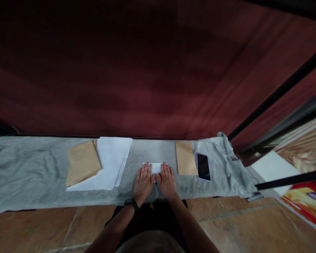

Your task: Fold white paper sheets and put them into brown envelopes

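A small folded piece of white paper (pixel 156 168) lies on the grey cloth in front of me. My left hand (pixel 144 181) rests flat on its left part, fingers stretched out and pointing away from me. On its right part my right hand (pixel 166 180) lies flat too, fingers extended. Both thumbs come close together near the paper's lower edge. Much of the paper is hidden under the hands. To the right of my right hand is a stack of brown envelopes (pixel 186 159). Left of my left hand are large white sheets (pixel 110 161).
Several brown envelopes (pixel 84 163) overlap the white sheets on the left. A smartphone (pixel 203 167) lies beside the right-hand envelopes. Grey cloth (pixel 28 172) covers the long narrow table, with wrinkles at its right end. A dark red curtain (pixel 147 88) hangs behind; black bars (pixel 284 88) stand at right.
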Available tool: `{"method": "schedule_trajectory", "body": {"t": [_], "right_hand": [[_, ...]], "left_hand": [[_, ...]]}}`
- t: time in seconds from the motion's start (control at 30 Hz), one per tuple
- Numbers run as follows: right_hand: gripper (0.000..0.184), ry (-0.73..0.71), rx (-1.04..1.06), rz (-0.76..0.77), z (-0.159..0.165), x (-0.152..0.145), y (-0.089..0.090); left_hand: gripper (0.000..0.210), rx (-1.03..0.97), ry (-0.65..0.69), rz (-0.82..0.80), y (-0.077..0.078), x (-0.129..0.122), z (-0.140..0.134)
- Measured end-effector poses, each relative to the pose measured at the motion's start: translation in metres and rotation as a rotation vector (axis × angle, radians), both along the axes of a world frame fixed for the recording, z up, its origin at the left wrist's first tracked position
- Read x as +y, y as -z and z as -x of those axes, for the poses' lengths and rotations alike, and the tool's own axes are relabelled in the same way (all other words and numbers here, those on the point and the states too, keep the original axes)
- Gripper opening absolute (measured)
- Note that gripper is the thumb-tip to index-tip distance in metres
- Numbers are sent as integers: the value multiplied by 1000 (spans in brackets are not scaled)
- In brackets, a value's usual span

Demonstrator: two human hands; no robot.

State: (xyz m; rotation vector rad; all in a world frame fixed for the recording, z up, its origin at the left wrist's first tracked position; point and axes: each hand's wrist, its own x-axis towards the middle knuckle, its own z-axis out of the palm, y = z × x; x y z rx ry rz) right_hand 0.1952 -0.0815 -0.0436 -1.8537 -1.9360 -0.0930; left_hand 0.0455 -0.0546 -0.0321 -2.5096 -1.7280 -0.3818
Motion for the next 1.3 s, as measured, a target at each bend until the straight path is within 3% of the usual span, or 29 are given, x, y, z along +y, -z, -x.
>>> {"method": "schedule_trajectory", "body": {"t": [0.23, 0.43, 0.8, 1.0, 1.3], "right_hand": [[57, 23, -30, 10, -10, -7, 3], [55, 8, -51, 76, -10, -8, -2], [52, 17, -14, -18, -9, -8, -7], [51, -129, -28, -41, -11, -29, -6], [51, -29, -28, -21, -11, -53, -7]], "left_hand": [[59, -38, 6, -16, 1, 3, -6], [55, -55, 233, 38, -3, 7, -31], [60, -32, 70, 21, -1, 10, -7], [60, -24, 69, 7, -4, 7, -7], [63, -44, 9, -3, -1, 6, -8]]}}
